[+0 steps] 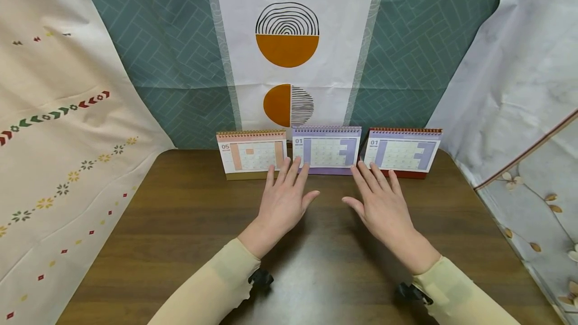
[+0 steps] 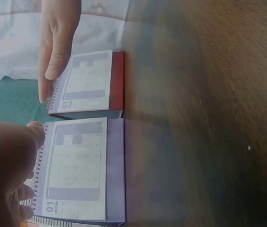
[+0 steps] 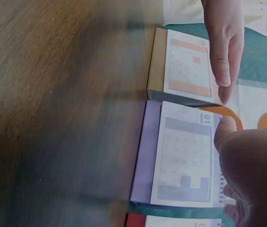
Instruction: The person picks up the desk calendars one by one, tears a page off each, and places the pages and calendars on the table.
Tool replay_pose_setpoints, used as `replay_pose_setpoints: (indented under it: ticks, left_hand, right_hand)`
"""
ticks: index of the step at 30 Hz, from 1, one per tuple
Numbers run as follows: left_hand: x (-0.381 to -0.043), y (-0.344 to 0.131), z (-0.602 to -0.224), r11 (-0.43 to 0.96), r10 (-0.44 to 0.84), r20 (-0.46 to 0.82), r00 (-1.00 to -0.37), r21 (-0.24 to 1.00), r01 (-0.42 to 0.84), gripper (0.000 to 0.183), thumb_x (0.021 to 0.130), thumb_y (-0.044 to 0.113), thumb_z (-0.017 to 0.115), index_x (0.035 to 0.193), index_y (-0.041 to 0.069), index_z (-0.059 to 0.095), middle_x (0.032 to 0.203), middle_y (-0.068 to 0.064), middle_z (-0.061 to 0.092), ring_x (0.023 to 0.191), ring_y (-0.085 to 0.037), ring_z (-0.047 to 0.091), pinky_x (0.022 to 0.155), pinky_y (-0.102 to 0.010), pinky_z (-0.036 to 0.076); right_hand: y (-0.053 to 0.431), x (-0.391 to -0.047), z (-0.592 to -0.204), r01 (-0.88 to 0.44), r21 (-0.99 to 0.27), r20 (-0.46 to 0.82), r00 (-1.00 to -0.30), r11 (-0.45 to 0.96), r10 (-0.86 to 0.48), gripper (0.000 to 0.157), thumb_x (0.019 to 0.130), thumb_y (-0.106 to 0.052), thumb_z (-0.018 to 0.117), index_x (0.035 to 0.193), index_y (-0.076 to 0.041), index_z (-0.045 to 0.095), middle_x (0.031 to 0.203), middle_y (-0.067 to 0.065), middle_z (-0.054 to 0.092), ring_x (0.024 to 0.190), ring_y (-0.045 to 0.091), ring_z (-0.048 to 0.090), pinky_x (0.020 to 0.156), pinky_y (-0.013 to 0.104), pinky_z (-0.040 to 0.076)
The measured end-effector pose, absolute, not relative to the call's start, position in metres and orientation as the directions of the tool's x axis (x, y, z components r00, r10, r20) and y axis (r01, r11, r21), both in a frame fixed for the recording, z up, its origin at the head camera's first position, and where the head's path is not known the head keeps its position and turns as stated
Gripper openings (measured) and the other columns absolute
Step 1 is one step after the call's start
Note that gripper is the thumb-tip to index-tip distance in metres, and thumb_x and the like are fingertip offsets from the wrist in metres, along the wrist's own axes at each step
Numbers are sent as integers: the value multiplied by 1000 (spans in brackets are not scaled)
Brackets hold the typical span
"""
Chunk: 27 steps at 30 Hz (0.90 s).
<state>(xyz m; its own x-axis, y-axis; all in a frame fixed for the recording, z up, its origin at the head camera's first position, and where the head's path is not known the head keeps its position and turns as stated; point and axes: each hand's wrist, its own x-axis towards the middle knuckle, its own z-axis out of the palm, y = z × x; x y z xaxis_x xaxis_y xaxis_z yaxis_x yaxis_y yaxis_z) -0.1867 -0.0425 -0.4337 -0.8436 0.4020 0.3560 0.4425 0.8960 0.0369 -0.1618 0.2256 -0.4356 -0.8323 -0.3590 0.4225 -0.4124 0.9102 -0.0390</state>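
Note:
Three spiral-bound desk calendars stand in a row at the table's back edge. The left one, an orange-printed calendar [image 1: 255, 152] on a tan base, shows 05. In the middle is a purple calendar [image 1: 327, 149] showing 01. On the right, a calendar with a red base [image 1: 402, 150] also shows 01. My left hand [image 1: 284, 197] hovers in front of the gap between the left and middle calendars, fingers spread and straight. My right hand [image 1: 384, 204] is held likewise before the middle and red-based calendars. Neither hand holds anything. Both wrist views show the purple calendar [image 2: 76, 165] close by.
The brown wooden table [image 1: 189, 245] stretches out in front of the calendars. Behind it hangs a teal and white cloth [image 1: 176, 54] with orange half-circles. Patterned cloths flank the table, a cream one [image 1: 54, 164] at left and a white floral one [image 1: 519, 89] at right.

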Motion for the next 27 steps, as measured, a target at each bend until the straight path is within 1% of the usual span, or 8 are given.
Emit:
replay_pose_setpoints:
  ticks: [6, 11, 16, 21, 27]
  left_hand:
    - [-189, -37, -434, 896, 414, 339, -845, 13, 444, 76, 114, 61, 47, 171, 12, 42, 178, -14, 34, 164, -37, 28, 129, -66, 21]
    - [-190, -32, -434, 890, 423, 337, -841, 21, 456, 76, 114, 61, 47, 171, 11, 41, 178, -15, 33, 165, -38, 27, 130, -66, 20]
    - [-192, -25, -432, 889, 426, 346, -836, 11, 458, 77, 114, 61, 47, 171, 10, 40, 178, -15, 33, 164, -37, 30, 131, -65, 18]
    - [-194, -20, -432, 888, 432, 325, -841, 11, 461, 77, 115, 61, 47, 172, 10, 38, 179, -14, 31, 163, -37, 31, 130, -66, 20]
    - [-195, -12, -433, 885, 435, 304, -848, 29, 464, 79, 114, 63, 45, 173, 10, 37, 180, -13, 29, 164, -37, 28, 131, -65, 16]
  right_hand:
    - [232, -160, -436, -400, -42, 431, -834, 916, -344, 86, 104, -51, 72, 171, -9, 39, 172, 18, 43, 159, 43, 37, 129, 69, 18]
    - [238, -159, -437, -389, -47, 436, -837, 920, -331, 87, 102, -50, 74, 171, -9, 40, 171, 19, 45, 158, 43, 38, 128, 70, 19]
    - [245, -160, -437, -384, -44, 448, -833, 922, -325, 87, 102, -49, 75, 171, -8, 41, 171, 19, 44, 157, 44, 39, 128, 70, 19]
    - [252, -161, -439, -365, -40, 440, -842, 930, -311, 83, 104, -51, 73, 168, -7, 45, 171, 20, 44, 158, 43, 37, 129, 69, 16]
    - [260, -161, -441, -350, -34, 436, -848, 936, -301, 83, 104, -50, 73, 168, -6, 44, 171, 20, 44, 159, 43, 36, 129, 69, 15]
